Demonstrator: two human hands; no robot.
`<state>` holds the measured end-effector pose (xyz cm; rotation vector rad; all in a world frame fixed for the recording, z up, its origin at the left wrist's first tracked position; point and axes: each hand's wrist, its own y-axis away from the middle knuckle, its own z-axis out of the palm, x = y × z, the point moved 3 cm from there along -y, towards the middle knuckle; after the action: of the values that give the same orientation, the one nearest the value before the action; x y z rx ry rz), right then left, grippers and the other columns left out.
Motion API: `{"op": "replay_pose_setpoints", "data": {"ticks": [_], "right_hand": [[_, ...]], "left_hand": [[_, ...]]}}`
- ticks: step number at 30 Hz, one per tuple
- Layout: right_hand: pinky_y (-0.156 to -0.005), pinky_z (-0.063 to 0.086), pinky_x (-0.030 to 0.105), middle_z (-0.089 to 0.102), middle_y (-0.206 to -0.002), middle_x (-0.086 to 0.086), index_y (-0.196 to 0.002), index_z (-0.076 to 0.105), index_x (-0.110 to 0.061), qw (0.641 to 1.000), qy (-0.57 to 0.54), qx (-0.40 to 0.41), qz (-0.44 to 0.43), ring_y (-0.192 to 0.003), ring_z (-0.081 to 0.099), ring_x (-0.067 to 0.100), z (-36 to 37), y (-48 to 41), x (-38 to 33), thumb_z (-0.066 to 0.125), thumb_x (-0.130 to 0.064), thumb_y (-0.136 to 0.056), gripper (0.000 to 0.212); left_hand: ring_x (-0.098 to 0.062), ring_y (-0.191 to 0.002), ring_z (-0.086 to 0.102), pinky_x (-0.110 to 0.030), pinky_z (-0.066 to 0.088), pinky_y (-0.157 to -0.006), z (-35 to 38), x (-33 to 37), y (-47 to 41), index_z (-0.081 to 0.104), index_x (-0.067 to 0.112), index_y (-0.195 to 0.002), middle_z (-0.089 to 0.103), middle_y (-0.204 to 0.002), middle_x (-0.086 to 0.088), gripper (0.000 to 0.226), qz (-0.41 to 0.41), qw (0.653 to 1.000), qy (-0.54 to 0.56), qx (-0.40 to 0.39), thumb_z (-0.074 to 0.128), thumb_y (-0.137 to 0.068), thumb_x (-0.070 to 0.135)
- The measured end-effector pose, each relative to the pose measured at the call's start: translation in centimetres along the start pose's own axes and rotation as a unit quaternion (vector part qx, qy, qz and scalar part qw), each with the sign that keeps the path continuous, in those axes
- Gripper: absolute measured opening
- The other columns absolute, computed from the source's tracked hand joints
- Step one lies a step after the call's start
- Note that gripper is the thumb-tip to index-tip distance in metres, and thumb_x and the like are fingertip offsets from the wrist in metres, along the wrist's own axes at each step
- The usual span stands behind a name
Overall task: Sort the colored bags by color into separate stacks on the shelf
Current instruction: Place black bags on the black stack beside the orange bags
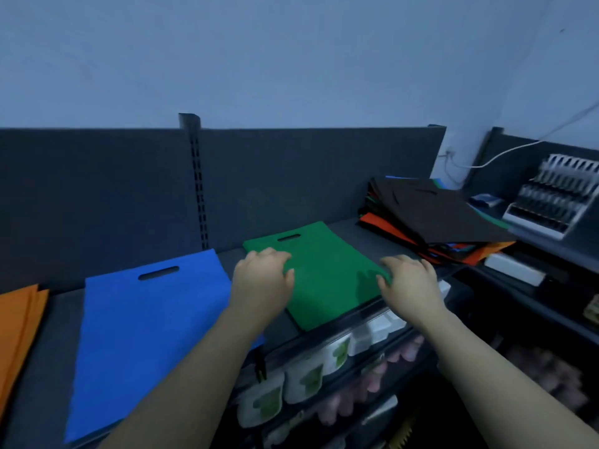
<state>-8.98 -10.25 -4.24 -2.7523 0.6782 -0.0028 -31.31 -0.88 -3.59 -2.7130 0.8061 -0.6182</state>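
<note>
Shop: gondola shelf with slotted upright at 12 o'clock; packaged pouches on lower shelf at 5; display rack at 2.

Nothing is legible; the printed pouches are too blurred

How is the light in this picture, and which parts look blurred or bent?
Head view: dim, with a blue cast and no glare. Head view: the right hand throws a soft shadow on the green bag. Head view: the pouches below are blurred. Head view: the wide lens makes the back panel lean.
</note>
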Motion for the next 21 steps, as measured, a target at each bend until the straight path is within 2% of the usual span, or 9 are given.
{"op": "replay_pose_setpoints", "data": {"ticks": [10, 21], "right_hand": [[-0.113, 0.025, 0.043, 0.059, -0.126, 0.0, -0.124, 0.06, -0.02, 0.999, -0.024, 0.012, 0.027, -0.115, 0.054, 0.022, 1.0, -6.5, 8.3, 0.05, -0.028, -0.092, 0.034], [-0.103, 0.03, 0.041, 0.062, -0.115, 0.001, -0.111, 0.065, -0.022, 0.995, 0.005, 0.019, 0.096, -0.109, 0.057, 0.023, 1.7, -14.1, 16.3, 0.046, -0.031, -0.092, 0.028]], "left_hand": [[-0.022, -0.112, 0.054, -0.034, 0.043, -0.095, 6.1, 6.1, -7.3, 0.055, 0.022, -0.132, 0.059, -0.128, 0.002, 0.04, 0.031, 0.999, 0.013, 0.017, 0.048, -0.094, 0.034], [-0.025, -0.103, 0.058, -0.035, 0.047, -0.088, 10.5, 11.4, -16.8, 0.06, 0.017, -0.122, 0.064, -0.113, -0.004, 0.035, 0.075, 0.996, 0.055, 0.009, 0.051, -0.092, 0.031]]}}
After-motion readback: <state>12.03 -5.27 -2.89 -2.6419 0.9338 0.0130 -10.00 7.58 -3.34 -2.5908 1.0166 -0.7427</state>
